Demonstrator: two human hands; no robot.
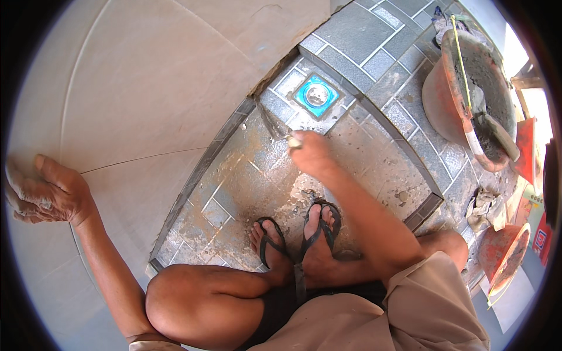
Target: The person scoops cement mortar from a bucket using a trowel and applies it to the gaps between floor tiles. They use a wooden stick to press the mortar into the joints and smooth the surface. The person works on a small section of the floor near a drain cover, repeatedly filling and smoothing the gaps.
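Tan shorts [433, 304], black flip-flops [319, 231], bare forearms, dust-caked fingers.

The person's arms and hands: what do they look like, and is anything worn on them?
Both forearms are bare, no gloves, watch or rings visible. The left hand is dusted with pale grey powder. The right hand shows similar grey smears. A beige short sleeve covers the right upper arm.

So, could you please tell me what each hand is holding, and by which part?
The right hand grips a trowel by its handle. The left hand holds nothing; it rests on the pale wall tile.
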